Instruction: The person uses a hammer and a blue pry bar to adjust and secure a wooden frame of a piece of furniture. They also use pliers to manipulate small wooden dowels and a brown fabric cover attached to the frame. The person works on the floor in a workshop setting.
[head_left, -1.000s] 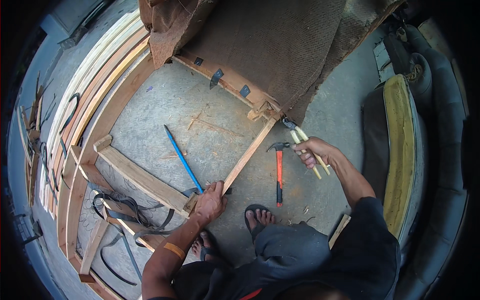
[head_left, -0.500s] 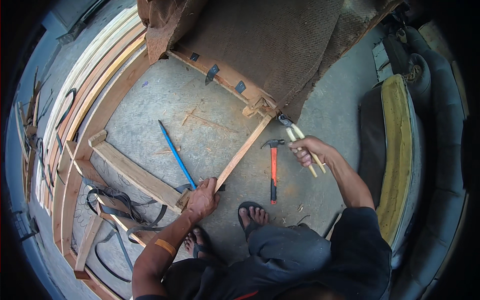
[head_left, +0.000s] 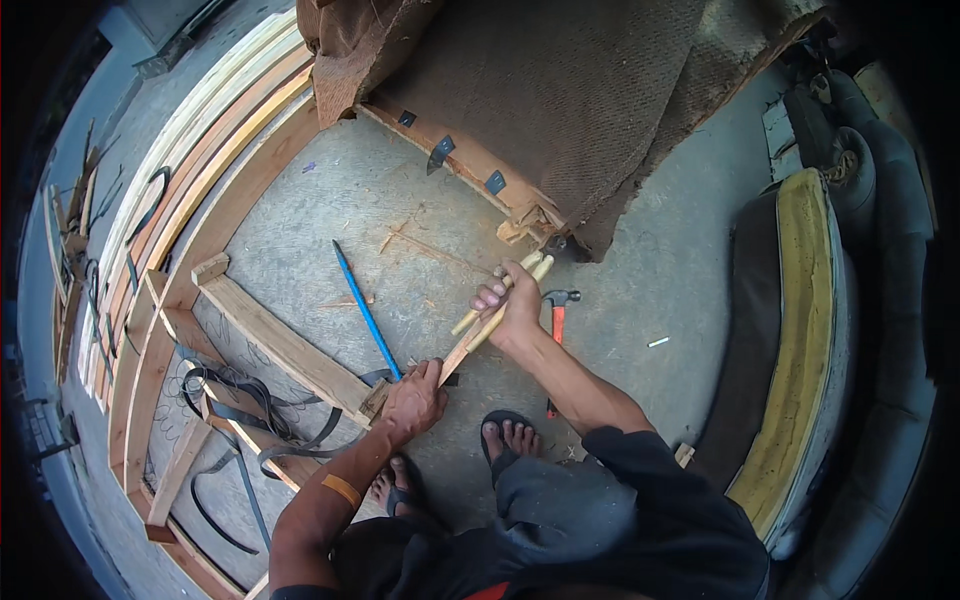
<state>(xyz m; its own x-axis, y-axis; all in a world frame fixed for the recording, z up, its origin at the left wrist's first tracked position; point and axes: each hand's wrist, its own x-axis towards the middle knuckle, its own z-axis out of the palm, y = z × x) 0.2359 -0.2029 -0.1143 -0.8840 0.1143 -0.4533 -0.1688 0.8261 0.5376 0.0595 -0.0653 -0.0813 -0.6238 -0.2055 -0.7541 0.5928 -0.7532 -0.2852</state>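
Note:
My right hand [head_left: 515,310] is closed round a pair of pliers, whose cream handles [head_left: 488,325] stick out below my fist. The jaws are at the frame corner, by the splintered wood block [head_left: 532,222] and the edge of the brown fabric [head_left: 540,110]; shadow partly hides them. My left hand [head_left: 415,402] grips the near end of a narrow wooden rail [head_left: 455,360], which runs under the pliers to that corner. Below my right forearm lies a claw hammer [head_left: 557,322], its orange handle partly covered. A blue pry bar [head_left: 365,308] rests on the floor, its near end beside my left hand.
On the left are the curved wooden frame [head_left: 180,300], tangled black webbing [head_left: 240,400] and stacked planks [head_left: 215,120]. Dark tabs [head_left: 440,152] stand on the fabric-edged rail. A yellow foam cushion [head_left: 800,330] stands at right. A small white stick [head_left: 658,342] lies on the concrete.
My right hand has swung the plier handles leftward, over the wooden rail, and the forearm now crosses the hammer. My left hand keeps its place on the rail. The view has shifted slightly.

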